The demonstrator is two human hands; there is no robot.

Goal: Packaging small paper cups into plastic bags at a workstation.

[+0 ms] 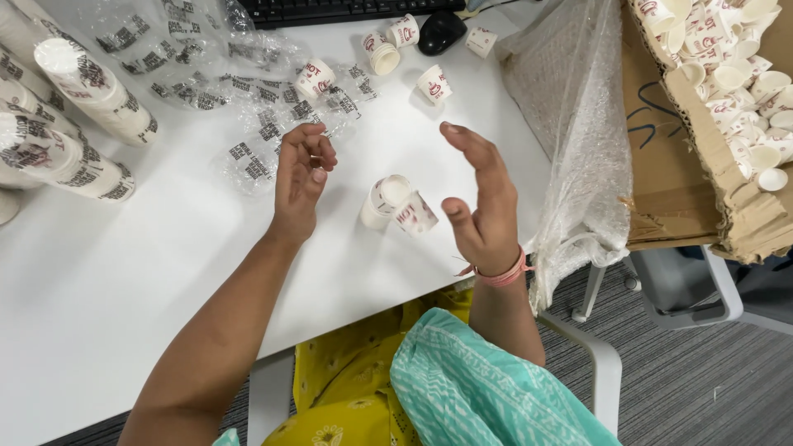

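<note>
Two small paper cups (396, 204) lay on their sides on the white table (124, 272), touching each other, between my two hands and nearest to me of all the stock.

Item, right hand (483, 206): raised just right of the pair, fingers straight and spread, palm turned left, holding nothing. Pink bands circled its wrist.

Item, left hand (301, 173): raised left of the pair, fingers loosely curled toward the palm; I could see nothing gripped in it, though the curl hid the inside.

Item, crumpled clear printed wrappers (264, 140): spread on the table just beyond the left hand.

Item, sleeved stacks of cups (70, 124): lying at the far left, still wrapped.

Item, loose cups (380, 54): five or so scattered at the far middle, some upright, some tipped, near a black mouse (440, 31) and the edge of a keyboard (330, 10).

Item, bubble-wrap bag (578, 132): draped over the right table edge.

Item, torn cardboard box (710, 140): at the far right, off the table, heaped with more cups.

Risk, as I judged it: the tipped pair could roll if either hand brushed it, being round and light, and the right table edge was not far. The slick wrappers under the left hand could slide and carry a cup with them. A hard pinch would likely dent the thin paper walls.
</note>
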